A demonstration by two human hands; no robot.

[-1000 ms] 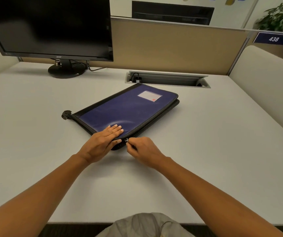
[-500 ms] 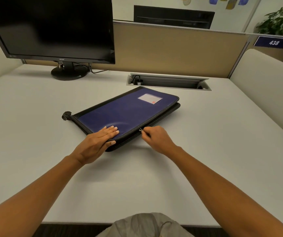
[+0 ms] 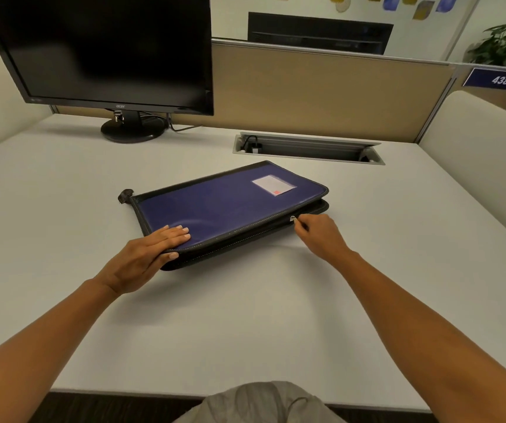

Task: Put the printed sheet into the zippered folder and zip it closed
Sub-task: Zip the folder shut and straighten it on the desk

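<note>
Your right hand point(image 3: 322, 236) is pinching the zipper pull point(image 3: 292, 219), sliding it farther right. Your flat left hand point(image 3: 145, 254) is pressing the nearly zipped folder point(image 3: 230, 206).

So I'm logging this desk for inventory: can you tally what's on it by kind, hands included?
Blue black-trimmed zippered folder: 1
Black flat-screen monitor: 1
Grey metal cable hatch: 1
Hands: 2, left hand pressing the folder, right hand pinching its silver zipper pull
Total: 5
</note>
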